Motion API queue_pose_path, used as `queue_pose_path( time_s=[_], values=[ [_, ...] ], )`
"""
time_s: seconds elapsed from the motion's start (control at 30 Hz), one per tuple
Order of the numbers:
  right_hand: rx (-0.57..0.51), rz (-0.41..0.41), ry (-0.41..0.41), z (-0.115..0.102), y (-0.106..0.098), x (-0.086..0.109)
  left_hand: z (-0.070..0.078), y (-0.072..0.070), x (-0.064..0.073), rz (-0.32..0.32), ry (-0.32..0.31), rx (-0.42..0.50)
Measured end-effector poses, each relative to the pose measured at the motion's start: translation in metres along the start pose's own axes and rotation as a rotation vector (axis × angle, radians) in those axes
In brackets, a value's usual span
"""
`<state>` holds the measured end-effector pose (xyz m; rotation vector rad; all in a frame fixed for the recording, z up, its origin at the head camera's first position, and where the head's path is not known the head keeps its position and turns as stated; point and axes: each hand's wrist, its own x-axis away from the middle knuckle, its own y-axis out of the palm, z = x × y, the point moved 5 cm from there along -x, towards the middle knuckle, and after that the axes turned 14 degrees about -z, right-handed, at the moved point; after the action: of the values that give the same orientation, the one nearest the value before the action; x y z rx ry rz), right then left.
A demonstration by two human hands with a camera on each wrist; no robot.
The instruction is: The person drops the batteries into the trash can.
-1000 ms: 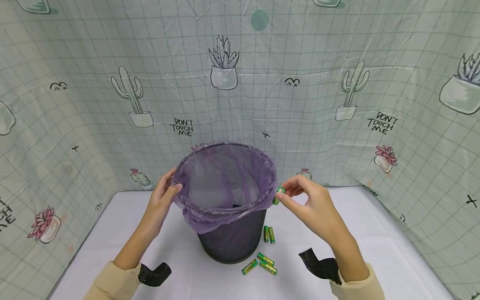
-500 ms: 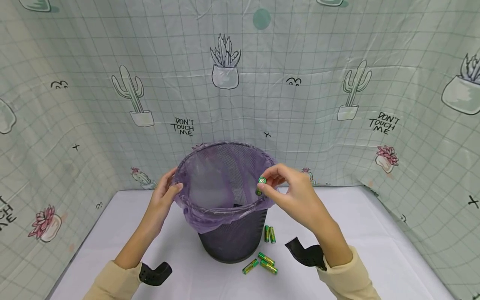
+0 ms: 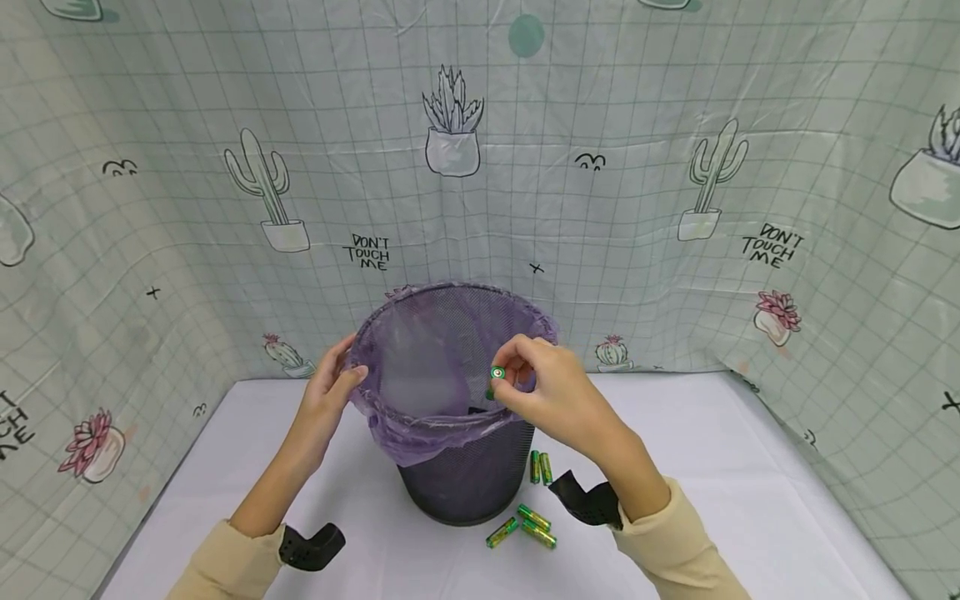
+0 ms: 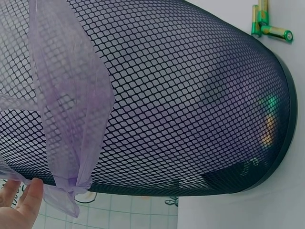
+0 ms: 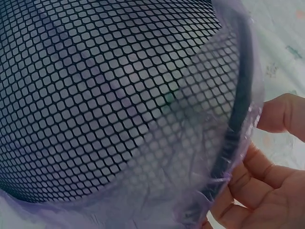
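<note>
A black mesh waste bin [image 3: 465, 487] stands on the white table, lined with a purple bag [image 3: 420, 446] folded over its rim. My left hand [image 3: 318, 408] grips the rim on the left, thumb on the bag. Over the bin's opening, on its right side, my right hand [image 3: 555, 383] pinches a green AA-type battery [image 3: 497, 374] between thumb and fingertips, one end facing up. In the right wrist view, my right fingers [image 5: 257, 186] appear beside the lined rim, and the battery is hidden. Through the mesh, the left wrist view shows blurred green and orange shapes [image 4: 269, 124] near the bottom.
Two green batteries [image 3: 535, 467] lie side by side right of the bin's base. Three more [image 3: 538, 533] lie nearer the front. Behind the table hangs a cactus-print cloth [image 3: 600, 208]. A black wrist mount [image 3: 588, 500] juts from the right sleeve.
My right hand has carried the battery leftward from outside the bin's right rim to over its opening. My left hand keeps its hold on the rim.
</note>
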<state>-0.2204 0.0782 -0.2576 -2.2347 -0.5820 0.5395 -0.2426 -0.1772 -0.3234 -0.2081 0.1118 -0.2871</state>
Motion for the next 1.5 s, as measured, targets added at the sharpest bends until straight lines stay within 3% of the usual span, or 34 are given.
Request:
queue_pose_path(
  time_s=[0.37,0.6,0.8,1.1,1.33,1.5],
  values=[
    [0.07,-0.016,0.008,0.002,0.009,-0.016,0.001,0.001,0.0,0.002,0.002,-0.002],
    [0.0,-0.029,0.036,0.005,0.013,-0.017,0.002,0.001,0.0,0.003,0.0,-0.002],
    [-0.029,-0.004,0.002,0.005,0.013,-0.013,0.001,0.001,0.001,0.006,-0.001,-0.001],
    [-0.029,0.098,-0.021,0.011,0.001,0.0,0.0,0.0,0.001,0.01,0.0,0.0],
    [-0.05,0.244,-0.02,0.024,-0.011,0.019,0.001,0.001,0.001,0.013,0.003,0.004],
    [-0.052,0.346,-0.082,0.035,-0.015,0.033,0.001,0.001,0.001,0.012,0.001,0.002]
  ],
)
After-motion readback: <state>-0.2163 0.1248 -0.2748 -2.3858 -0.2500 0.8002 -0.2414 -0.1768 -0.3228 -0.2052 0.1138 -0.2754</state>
